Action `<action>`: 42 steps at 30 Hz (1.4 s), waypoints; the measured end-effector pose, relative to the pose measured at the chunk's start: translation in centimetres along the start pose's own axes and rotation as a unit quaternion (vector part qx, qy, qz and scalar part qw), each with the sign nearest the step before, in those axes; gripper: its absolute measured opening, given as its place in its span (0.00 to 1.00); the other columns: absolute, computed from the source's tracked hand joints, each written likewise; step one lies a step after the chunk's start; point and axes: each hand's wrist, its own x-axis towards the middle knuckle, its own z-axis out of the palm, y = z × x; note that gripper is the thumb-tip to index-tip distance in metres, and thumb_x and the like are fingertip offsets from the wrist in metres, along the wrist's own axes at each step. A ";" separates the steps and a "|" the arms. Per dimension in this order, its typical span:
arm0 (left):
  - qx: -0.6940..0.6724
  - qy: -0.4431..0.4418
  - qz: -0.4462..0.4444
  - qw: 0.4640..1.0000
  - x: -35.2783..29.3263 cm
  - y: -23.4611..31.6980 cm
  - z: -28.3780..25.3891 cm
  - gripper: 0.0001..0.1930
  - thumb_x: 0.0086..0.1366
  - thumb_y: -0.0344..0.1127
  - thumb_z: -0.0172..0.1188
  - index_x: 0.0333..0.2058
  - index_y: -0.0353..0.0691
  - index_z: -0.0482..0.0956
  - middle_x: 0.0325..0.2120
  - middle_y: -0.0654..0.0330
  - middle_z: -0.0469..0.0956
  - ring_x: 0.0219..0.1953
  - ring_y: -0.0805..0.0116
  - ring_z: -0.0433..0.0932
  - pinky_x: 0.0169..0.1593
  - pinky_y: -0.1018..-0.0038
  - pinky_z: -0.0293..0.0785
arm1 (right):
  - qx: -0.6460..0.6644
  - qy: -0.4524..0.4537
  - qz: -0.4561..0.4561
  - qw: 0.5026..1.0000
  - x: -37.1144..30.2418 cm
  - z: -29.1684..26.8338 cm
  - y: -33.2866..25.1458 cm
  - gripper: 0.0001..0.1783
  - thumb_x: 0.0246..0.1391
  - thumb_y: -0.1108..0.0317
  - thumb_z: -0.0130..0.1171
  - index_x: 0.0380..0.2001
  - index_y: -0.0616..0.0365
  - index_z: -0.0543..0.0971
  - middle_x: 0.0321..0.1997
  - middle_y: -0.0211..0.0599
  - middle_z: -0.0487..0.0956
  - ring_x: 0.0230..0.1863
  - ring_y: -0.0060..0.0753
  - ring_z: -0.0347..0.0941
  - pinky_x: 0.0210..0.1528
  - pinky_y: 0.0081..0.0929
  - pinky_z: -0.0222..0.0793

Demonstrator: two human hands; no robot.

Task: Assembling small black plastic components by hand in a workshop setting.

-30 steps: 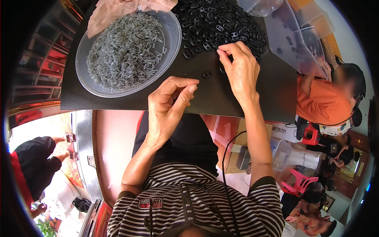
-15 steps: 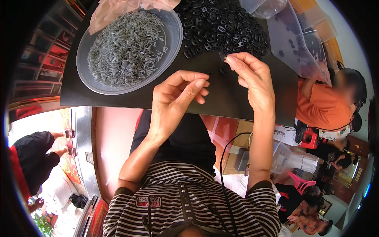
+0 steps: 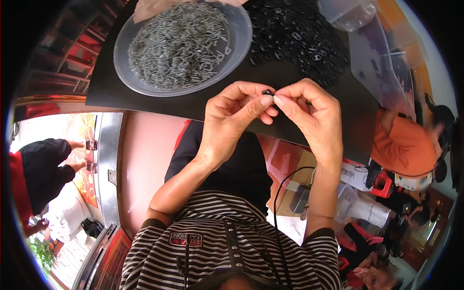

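My left hand (image 3: 227,116) and my right hand (image 3: 316,116) meet fingertip to fingertip above the near part of the black table. A small black plastic piece (image 3: 268,92) is pinched between them, mostly covered by thumbs and forefingers. Its exact shape is too small to tell, and so is whether it is one part or two. Beyond my hands lies a heap of small black oval plastic pieces (image 3: 299,36), some showing two holes. To the left, a round translucent tray (image 3: 121,63) holds a mound of thin, short, silvery-grey pieces (image 3: 176,46) resembling tiny springs.
Clear plastic bins (image 3: 379,63) stand at the table's right side, with a few black pieces inside. Pinkish sheeting (image 3: 150,7) lies behind the tray. A person in orange (image 3: 403,147) sits at right; another person stands at far left. A black cable (image 3: 276,203) hangs beside my lap.
My right hand has come from the black heap to my left hand, and their fingertips now meet at the black piece. The whole view has shifted, with the table appearing higher and farther right.
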 end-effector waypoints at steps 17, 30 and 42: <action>0.021 0.013 -0.011 1.000 -0.4 0.2 -1.8 0.06 0.62 0.27 0.57 0.37 0.33 0.75 0.29 0.62 0.77 0.30 0.79 0.76 0.35 0.82 0.74 | -0.474 -0.060 -0.293 0.828 11.5 5.5 -2.0 0.04 0.44 0.70 0.62 0.23 0.59 0.80 0.25 0.34 0.74 0.36 0.40 0.68 0.39 0.35 0.62; 0.025 -0.010 -0.009 1.000 -0.3 -0.1 -2.0 0.05 0.62 0.26 0.57 0.37 0.32 0.75 0.28 0.63 0.76 0.30 0.81 0.74 0.34 0.83 0.72 | -0.479 -0.079 -0.255 0.836 12.8 5.7 -0.3 0.04 0.44 0.71 0.61 0.22 0.59 0.78 0.27 0.32 0.75 0.39 0.38 0.68 0.42 0.35 0.61; 0.029 -0.009 -0.009 0.999 -0.4 0.0 -2.0 0.04 0.63 0.26 0.57 0.36 0.33 0.75 0.28 0.64 0.76 0.30 0.81 0.75 0.35 0.83 0.73 | -0.468 -0.090 -0.305 0.825 12.7 5.5 -0.5 0.03 0.41 0.74 0.61 0.22 0.60 0.76 0.27 0.32 0.74 0.38 0.38 0.68 0.41 0.32 0.61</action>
